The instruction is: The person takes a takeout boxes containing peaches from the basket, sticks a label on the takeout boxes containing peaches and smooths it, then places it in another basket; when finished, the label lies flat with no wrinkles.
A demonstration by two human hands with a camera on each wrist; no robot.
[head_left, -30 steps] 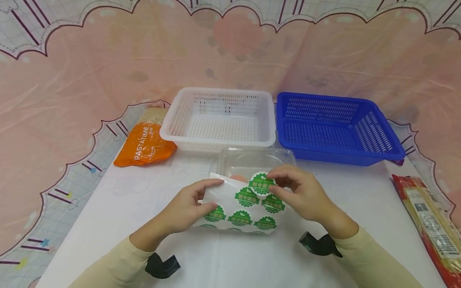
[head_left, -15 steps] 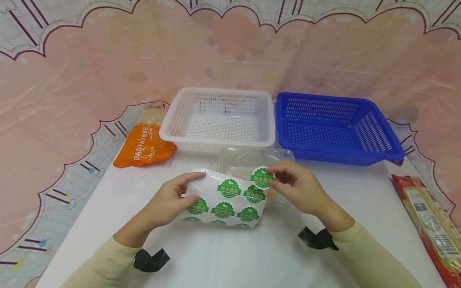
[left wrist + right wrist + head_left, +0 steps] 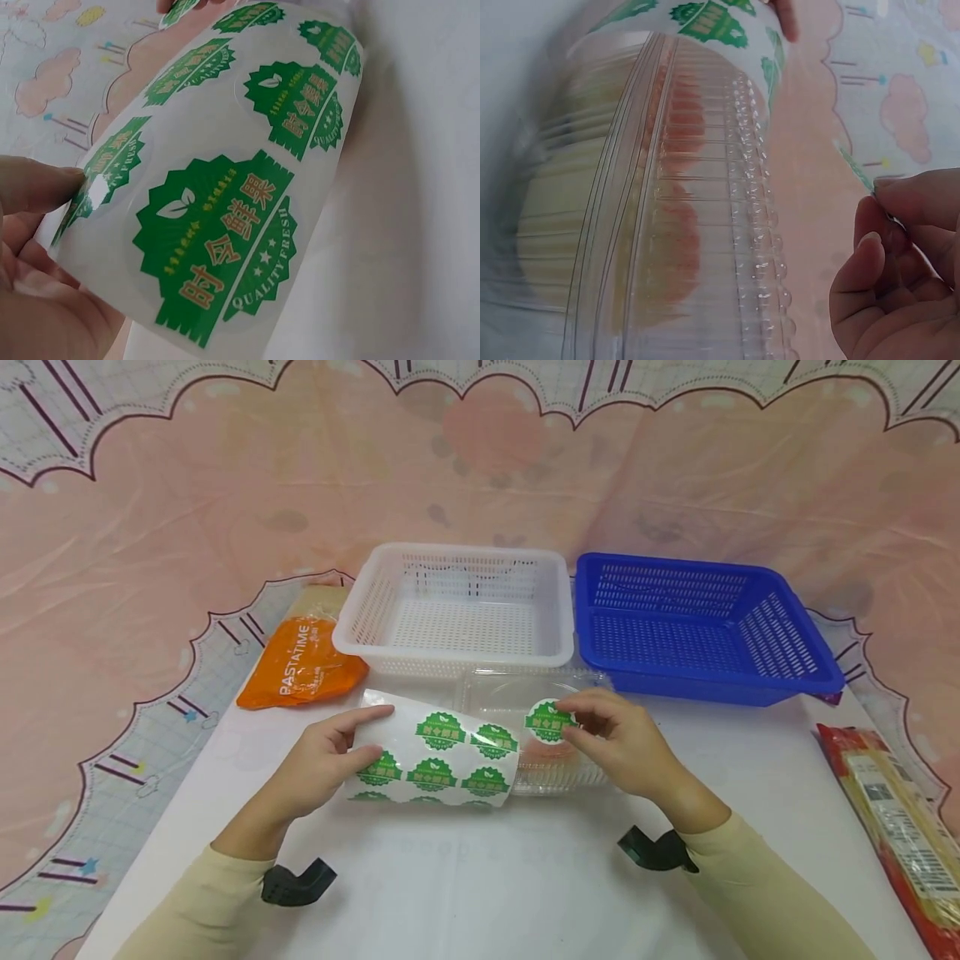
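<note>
My left hand (image 3: 318,762) grips the left edge of a sticker sheet (image 3: 429,753), white with several round green labels, thumb on top. In the left wrist view the sheet (image 3: 112,262) curves away from that thumb. Between thumb and fingertips my right hand (image 3: 630,745) pinches one loose round sticker (image 3: 549,722), apart from the sheet. From the right wrist the sticker (image 3: 856,169) shows edge-on. Behind and below both hands stands a clear plastic clamshell box (image 3: 495,689), partly covered by the sheet. Through its ribbed wall (image 3: 712,225) reddish and pale yellow round contents show, their kind unclear.
A white basket (image 3: 457,652) and a blue basket (image 3: 712,681) stand side by side behind the box. At left lies an orange PASTATIME bag (image 3: 300,660); a red and yellow packet (image 3: 900,827) lies along the right table edge. Black wrist mounts sit on both sleeves.
My left hand has carried the sticker sheet left and slightly away from me, separating it from the pinched sticker. The right hand has shifted only slightly, still pinching the sticker. More of the box shows.
</note>
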